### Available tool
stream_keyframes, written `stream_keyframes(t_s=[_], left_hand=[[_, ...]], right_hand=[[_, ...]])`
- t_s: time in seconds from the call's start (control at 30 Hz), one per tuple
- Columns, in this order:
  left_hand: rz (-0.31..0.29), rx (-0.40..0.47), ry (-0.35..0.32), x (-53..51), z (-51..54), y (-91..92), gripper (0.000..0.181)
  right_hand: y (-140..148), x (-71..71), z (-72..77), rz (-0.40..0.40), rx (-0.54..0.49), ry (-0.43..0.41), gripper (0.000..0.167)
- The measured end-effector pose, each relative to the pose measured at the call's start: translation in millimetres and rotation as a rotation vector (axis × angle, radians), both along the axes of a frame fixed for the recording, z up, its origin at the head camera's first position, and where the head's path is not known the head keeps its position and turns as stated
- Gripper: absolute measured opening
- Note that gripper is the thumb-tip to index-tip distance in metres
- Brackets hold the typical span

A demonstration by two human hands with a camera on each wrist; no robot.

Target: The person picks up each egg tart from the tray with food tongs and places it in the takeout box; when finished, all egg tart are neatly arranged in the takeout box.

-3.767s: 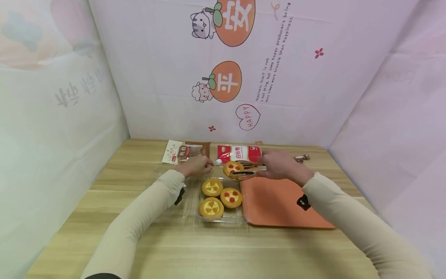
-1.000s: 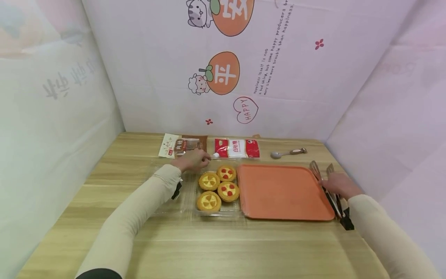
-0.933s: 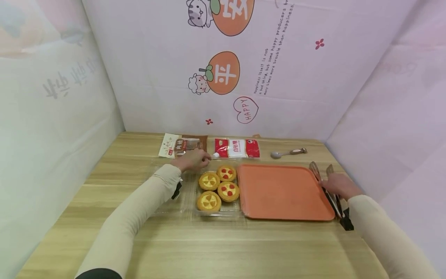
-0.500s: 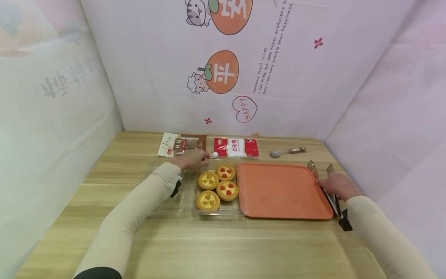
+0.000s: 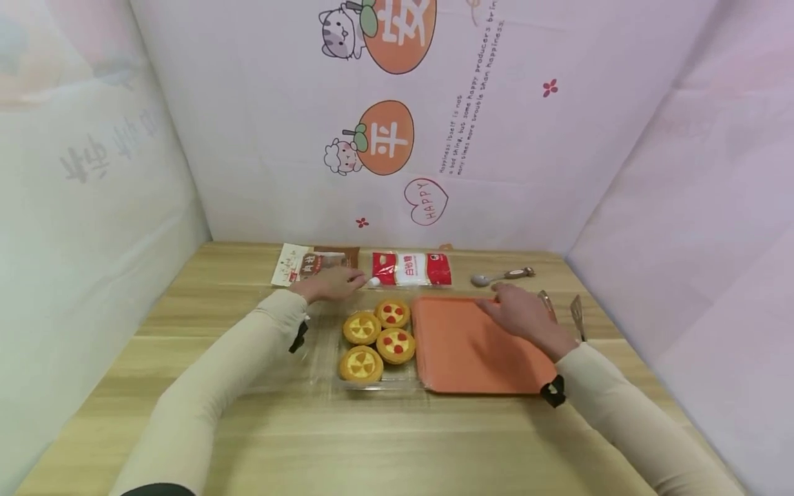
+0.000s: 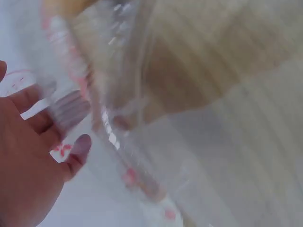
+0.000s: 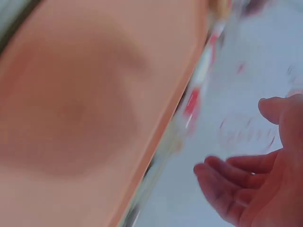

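Orange tray (image 5: 455, 355) on the table (image 5: 298, 441), right side, right hand (image 5: 521, 313) above its far part, grip wide and slack; clear box (image 5: 387, 386) just left of the tray, four tarts (image 5: 395, 346) inside; left hand (image 5: 331, 283) by the box's far edge, grip loosely spread, contact with the plastic unclear.

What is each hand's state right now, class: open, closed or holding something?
Left hand: open, beside the clear plastic container; contact cannot be told.
Right hand: open, empty, above the orange tray.
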State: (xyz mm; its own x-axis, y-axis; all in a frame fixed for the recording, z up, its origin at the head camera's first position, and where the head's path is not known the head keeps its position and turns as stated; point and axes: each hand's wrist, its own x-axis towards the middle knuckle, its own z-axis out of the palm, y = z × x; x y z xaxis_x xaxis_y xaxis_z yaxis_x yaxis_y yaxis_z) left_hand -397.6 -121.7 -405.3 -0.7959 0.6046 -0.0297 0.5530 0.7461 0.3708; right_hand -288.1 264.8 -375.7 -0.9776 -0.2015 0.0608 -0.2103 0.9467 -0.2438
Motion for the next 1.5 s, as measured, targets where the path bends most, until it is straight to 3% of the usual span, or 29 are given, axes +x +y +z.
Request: stream_keyframes(t_s=[0.17,0.27,0.4,0.5,0.67,0.8,1.0,1.13,1.3,1.4,1.5], left_hand=[[0.057,0.021,-0.015,11.2,21.2,-33.2,0.057],[0.128,0.061,-0.067,17.3,26.8,-65.0,0.066],[0.222,0.061,-0.145,24.9,21.5,-107.3,0.069],[0.292,0.052,-0.206,30.5,16.0,-128.1,0.068],[0.447,0.086,-0.267,37.9,11.9,-145.8,0.068],[0.504,0.093,-0.343,42.3,9.7,-152.8,0.056],[0.49,0.146,-0.441,46.1,6.5,-155.3,0.054],[0.465,0.203,-0.42,43.8,6.1,-154.7,0.048],[0.472,0.196,-0.359,42.6,9.8,-154.7,0.044],[0.461,0.175,-0.34,45.5,16.7,-155.2,0.048],[0.394,0.174,-0.336,51.3,32.8,-159.9,0.052]], right_hand=[[-34.8,7.6,-9.9,0.102,-0.133,-0.032,0.039],[-46.7,11.3,-15.7,0.115,-0.217,-0.086,0.037],[-59.3,15.2,-22.9,0.12,-0.31,-0.162,0.038],[-66.7,15.9,-29.6,0.127,-0.336,-0.178,0.034],[-75.5,14.8,-40.1,0.164,-0.364,-0.155,0.031],[-79.8,13.3,-46.2,0.151,-0.38,-0.127,0.033],[-85.8,13.6,-49.0,0.15,-0.393,-0.09,0.035],[-88.9,13.4,-50.6,0.136,-0.406,-0.096,0.034],[-92.1,12.6,-52.8,0.128,-0.409,-0.091,0.033],[-95.2,11.9,-54.2,0.126,-0.403,-0.082,0.032],[-97.9,10.7,-55.9,0.135,-0.398,-0.071,0.032]])
